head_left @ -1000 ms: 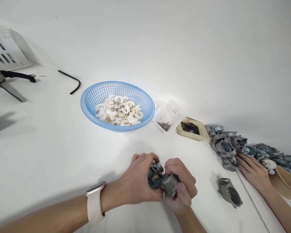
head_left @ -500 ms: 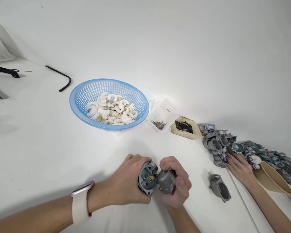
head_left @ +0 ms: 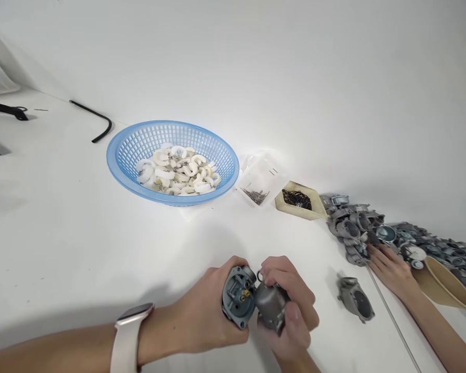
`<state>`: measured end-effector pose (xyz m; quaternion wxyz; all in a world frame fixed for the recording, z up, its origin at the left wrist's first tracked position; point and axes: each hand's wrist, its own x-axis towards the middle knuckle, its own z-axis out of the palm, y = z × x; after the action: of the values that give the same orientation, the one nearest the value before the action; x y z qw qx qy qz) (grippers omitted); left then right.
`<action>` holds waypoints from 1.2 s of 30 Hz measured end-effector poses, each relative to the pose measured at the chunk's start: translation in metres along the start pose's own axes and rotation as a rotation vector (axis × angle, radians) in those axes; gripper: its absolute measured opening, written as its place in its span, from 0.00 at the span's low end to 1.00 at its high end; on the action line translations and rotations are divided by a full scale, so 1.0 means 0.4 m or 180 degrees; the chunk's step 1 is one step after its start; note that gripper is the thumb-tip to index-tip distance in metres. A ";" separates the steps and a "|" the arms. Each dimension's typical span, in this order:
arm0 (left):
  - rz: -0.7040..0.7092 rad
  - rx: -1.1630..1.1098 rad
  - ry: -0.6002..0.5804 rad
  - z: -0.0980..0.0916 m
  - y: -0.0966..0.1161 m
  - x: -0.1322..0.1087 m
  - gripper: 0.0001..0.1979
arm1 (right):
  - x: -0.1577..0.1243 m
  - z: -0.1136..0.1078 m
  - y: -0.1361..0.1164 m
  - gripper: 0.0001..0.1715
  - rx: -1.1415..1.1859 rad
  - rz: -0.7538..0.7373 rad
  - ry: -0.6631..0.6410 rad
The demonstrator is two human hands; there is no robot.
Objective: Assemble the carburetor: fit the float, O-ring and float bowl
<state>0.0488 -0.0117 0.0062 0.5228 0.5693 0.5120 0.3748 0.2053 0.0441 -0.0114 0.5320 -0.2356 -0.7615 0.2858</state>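
My left hand (head_left: 212,300) is closed around a grey metal carburetor body (head_left: 235,305), its open face with brass jets turned up toward me. In my right hand (head_left: 291,300) is a dull grey carburetor float bowl (head_left: 271,305), rounded side up, close against the body's right edge. A small black ring (head_left: 260,276) shows at my right fingertips, beside the bowl's upper edge. The bowl's inside faces away and is hidden. A loose grey carburetor bowl (head_left: 356,300) lies on the white table right of my right hand.
A blue basket (head_left: 114,155) holds white floats. Beside it are a clear bag of thin pins (head_left: 256,197) and a cream tray (head_left: 318,207) of black rings. Carburetor parts (head_left: 349,228) are heaped at right, where another person's hand (head_left: 392,272) reaches near a tan container (head_left: 446,282).
Both my hands have shifted slightly down and right in view. The small black ring at my right fingertips is now plainer to see. The other person's hand stays at the pile.
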 end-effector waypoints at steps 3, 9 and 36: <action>-0.0011 0.0030 0.0063 0.004 0.003 0.001 0.27 | 0.002 0.003 -0.007 0.19 -0.0068 -0.0025 0.0384; 0.0001 0.0131 0.0157 0.007 0.001 0.003 0.24 | -0.001 0.001 -0.003 0.18 0.0122 0.0121 0.0213; -0.0173 -0.0397 0.0197 -0.010 0.022 0.006 0.26 | 0.030 -0.110 -0.027 0.18 0.0109 -0.0086 0.0333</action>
<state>0.0473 -0.0077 0.0153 0.5512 0.5096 0.5188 0.4090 0.2425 0.0525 0.0160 0.5787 -0.2308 -0.7308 0.2788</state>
